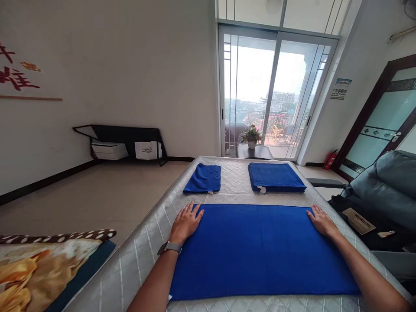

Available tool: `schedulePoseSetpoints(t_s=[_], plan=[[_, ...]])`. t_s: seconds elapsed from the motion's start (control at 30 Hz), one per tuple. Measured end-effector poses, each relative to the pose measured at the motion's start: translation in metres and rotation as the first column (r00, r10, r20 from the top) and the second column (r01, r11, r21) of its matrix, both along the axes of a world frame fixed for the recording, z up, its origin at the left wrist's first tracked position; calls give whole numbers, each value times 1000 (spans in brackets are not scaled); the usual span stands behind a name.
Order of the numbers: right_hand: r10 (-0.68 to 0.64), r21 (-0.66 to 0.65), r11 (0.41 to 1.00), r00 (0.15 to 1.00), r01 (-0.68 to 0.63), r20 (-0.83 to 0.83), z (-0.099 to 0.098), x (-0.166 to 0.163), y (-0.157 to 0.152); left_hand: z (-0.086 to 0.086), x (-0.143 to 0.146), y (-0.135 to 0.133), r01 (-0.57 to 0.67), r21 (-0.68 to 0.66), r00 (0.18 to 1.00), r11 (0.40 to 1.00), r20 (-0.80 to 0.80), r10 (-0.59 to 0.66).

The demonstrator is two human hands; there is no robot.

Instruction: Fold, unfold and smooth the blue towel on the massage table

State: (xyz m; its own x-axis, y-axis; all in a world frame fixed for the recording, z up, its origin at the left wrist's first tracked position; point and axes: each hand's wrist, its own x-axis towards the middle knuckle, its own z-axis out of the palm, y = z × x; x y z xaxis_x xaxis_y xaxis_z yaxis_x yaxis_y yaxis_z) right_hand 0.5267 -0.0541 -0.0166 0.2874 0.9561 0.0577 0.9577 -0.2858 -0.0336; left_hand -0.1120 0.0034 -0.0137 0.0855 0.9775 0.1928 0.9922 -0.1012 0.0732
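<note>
A large blue towel (260,249) lies spread flat on a grey quilted mattress (143,255) in front of me. My left hand (186,222) rests flat and open on its far left corner; a watch sits on that wrist. On the towel's far right corner my right hand (321,221) lies flat, fingers stretched out. Beyond the spread towel, a small folded blue towel (203,178) lies at the far left of the mattress. A larger folded stack of blue towels (275,177) is at the far right.
A patterned pillow or blanket (42,264) lies at the lower left beside the mattress. A grey chair (386,190) stands to the right. Past the mattress are a small table with a potted plant (251,138), a sliding glass door, a black shelf (126,143) and a fire extinguisher (330,160).
</note>
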Motion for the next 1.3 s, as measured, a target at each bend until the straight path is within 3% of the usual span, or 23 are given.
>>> schedulePoseSetpoints(t_s=[0.17, 0.27, 0.43, 0.63, 0.8, 0.93, 1.1, 1.3], plan=[[-27, 45, 999, 992, 22, 126, 15, -16, -5, 6, 3, -3, 12, -6, 1000, 1000, -8, -12], [21, 125, 990, 960, -58, 280, 29, -33, -8, 8, 5, -4, -5, 0, 1000, 1000, 3, 5], [91, 183, 969, 928, -166, 361, 37, -103, -15, 4, 6, -3, -14, 30, 1000, 999, 23, 14], [362, 56, 928, 926, -369, 109, 42, -244, -38, -1, 4, 0, -12, 54, 997, 998, 74, 8], [605, 32, 794, 784, -607, -141, 62, -346, -51, -5, 2, 2, -4, 59, 998, 998, 62, 0], [687, 82, 719, 688, -691, -234, 64, -409, -54, -1, 4, 0, -4, 51, 999, 999, 33, 2], [710, 115, 689, 635, -715, -304, 53, -457, -58, 7, 6, -3, 1, 46, 999, 999, 33, -2], [701, 113, 691, 624, -714, -344, 43, -456, -57, 6, 6, -3, -14, 34, 999, 999, 47, 12]])
